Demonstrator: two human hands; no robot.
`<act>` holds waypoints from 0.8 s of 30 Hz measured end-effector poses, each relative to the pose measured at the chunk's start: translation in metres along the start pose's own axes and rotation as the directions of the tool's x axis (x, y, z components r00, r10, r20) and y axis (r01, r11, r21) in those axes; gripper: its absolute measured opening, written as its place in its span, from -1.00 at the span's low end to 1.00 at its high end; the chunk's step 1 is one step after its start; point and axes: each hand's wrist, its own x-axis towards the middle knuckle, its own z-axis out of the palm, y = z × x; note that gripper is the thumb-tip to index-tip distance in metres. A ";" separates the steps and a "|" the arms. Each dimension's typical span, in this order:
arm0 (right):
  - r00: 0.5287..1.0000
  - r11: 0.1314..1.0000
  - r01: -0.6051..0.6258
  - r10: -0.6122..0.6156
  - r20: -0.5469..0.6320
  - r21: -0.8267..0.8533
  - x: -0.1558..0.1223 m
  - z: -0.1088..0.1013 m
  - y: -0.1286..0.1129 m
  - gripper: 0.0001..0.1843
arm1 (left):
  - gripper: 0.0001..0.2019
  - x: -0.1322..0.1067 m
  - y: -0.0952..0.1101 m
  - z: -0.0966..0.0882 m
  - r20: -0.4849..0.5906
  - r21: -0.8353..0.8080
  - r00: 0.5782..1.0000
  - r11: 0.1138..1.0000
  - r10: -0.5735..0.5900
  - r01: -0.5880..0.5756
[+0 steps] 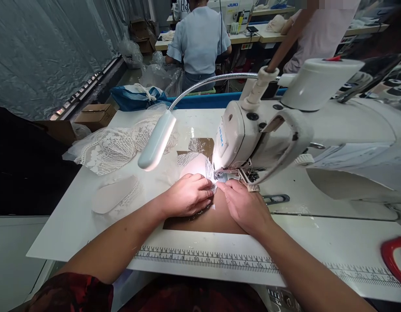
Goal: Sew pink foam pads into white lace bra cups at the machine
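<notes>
A pale bra cup with white lace [194, 165] lies under the lit needle area of the white JUKI sewing machine [233, 130]. My left hand [189, 195] is closed over the cup's near edge, its fingers curled and pressed together just left of the needle. From the other side, my right hand [244, 206] grips the same lace edge, index fingertip close to the presser foot. The fingers partly hide the cup and the exact grip. Beneath both hands is a brown sheet [226, 221] on the white table [67, 221].
Lace pieces [106, 147] lie at the back left, with another pale cup [112, 195] nearer. A lamp [158, 138] hangs over the table. Red-handled scissors [392, 260] rest at right, and a ruler strip [197, 258] runs along the front. Another person [200, 41] sits beyond.
</notes>
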 end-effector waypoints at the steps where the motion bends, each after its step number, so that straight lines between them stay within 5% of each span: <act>1: 0.999 0.999 0.035 -0.035 0.006 0.022 0.000 -0.001 -0.001 -0.57 | -0.69 0.000 0.000 0.000 -0.003 -0.004 1.000 1.000 0.013 -0.014; 6: 0.992 0.992 0.123 -0.124 0.032 0.042 -0.002 -0.002 -0.003 -0.62 | -0.69 -0.001 -0.001 0.002 -0.015 -0.016 1.000 1.000 0.011 -0.011; 18: 0.999 0.995 0.036 -0.034 0.024 -0.090 0.001 0.002 -0.005 -0.50 | -0.64 0.002 -0.003 0.004 -0.052 0.040 0.992 0.993 -0.113 0.115; 24: 0.996 0.995 0.086 -0.087 -0.025 -0.045 -0.002 0.004 0.000 -0.60 | -0.63 0.003 -0.008 0.008 -0.123 0.093 0.978 0.979 -0.168 0.180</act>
